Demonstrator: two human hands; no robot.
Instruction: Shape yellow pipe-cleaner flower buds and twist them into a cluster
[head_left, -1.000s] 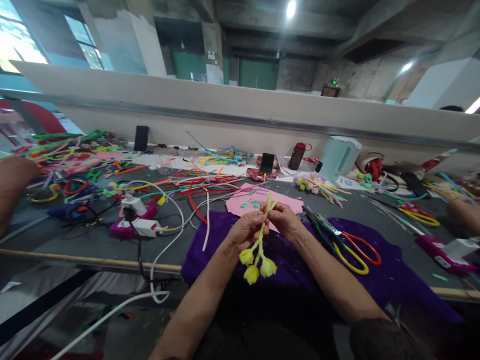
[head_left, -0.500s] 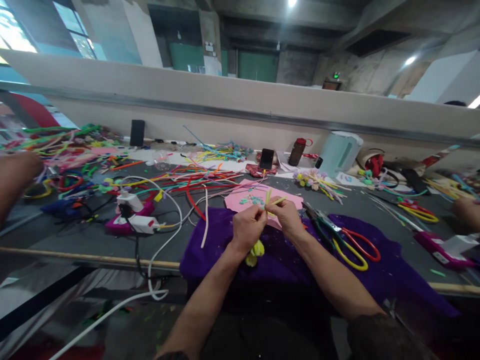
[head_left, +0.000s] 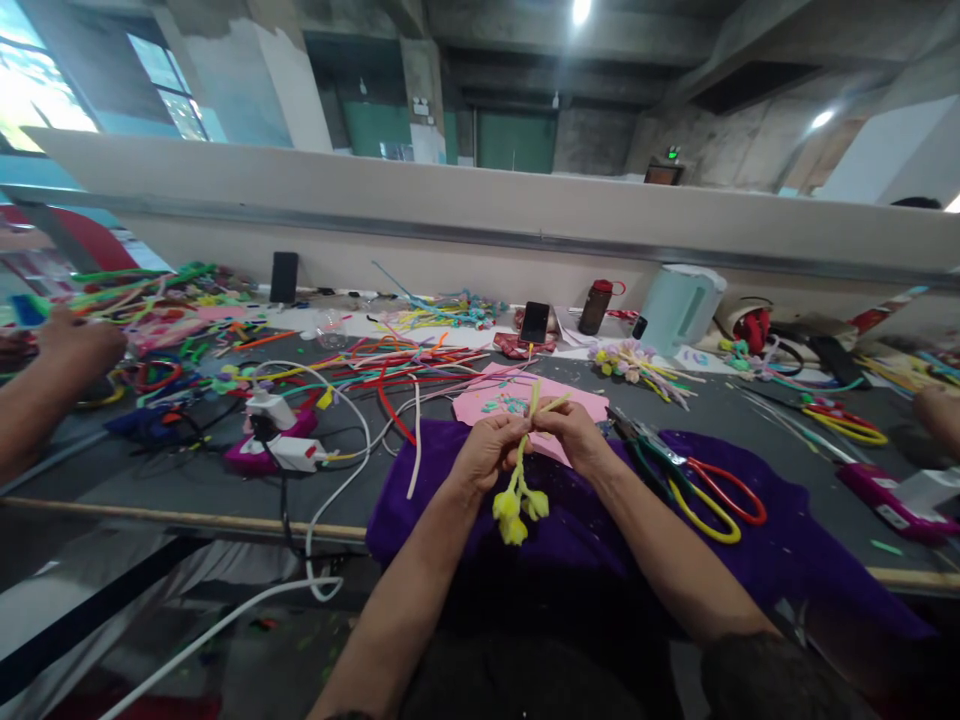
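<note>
Centre of frame, just below mid-height: left hand (head_left: 486,455) and right hand (head_left: 571,432) meet over purple cloth (head_left: 757,540), both closed on yellow pipe-cleaner flower stems (head_left: 519,470). Fingers of both pinched round the stems; three yellow buds hang below left hand, loose stem ends stick up above the knuckles. Pink sheet (head_left: 480,405) lies just behind the hands, touching cloth's far edge. Scissors w/ red and yellow handles (head_left: 697,485) lie on cloth, right of right hand, near but apart. Left-centre: white plug adapter (head_left: 289,450) w/ cables on grey table (head_left: 150,480). Far left edge: another person's hand (head_left: 75,345) amid coloured pipe cleaners (head_left: 360,365). Upper right-centre: pale kettle (head_left: 679,310), dark bottle w/ red cap (head_left: 596,308), phone (head_left: 534,324) by the wall.
</note>
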